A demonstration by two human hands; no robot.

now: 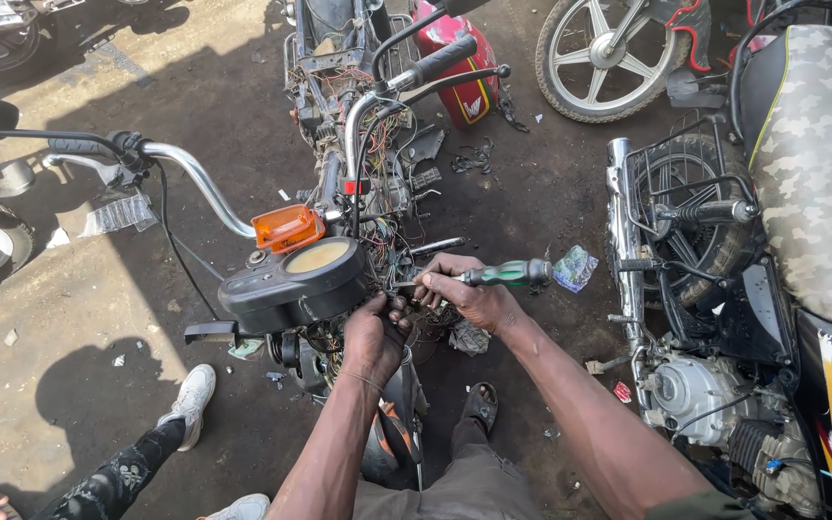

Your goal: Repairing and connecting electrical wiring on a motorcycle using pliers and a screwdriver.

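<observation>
A stripped motorcycle stands in front of me, its chrome handlebar (202, 183) running left to right and a tangle of loose wires (382, 183) showing at the frame. A black instrument cluster (293, 284) with an orange turn-signal lens (287, 227) hangs below the bar. My right hand (469, 292) grips a screwdriver with a green and black handle (507, 273), its tip pointing left into the wiring beside the cluster. My left hand (374, 337) is closed just under the cluster, fingers buried in the wires; what it pinches is hidden.
A second motorcycle with a camouflage seat (816, 154) and exposed engine (690, 390) stands close on the right. A red fuel tank (459, 72) and a wheel (604, 53) lie at the back. Another person's legs in white shoes (190, 404) are at lower left.
</observation>
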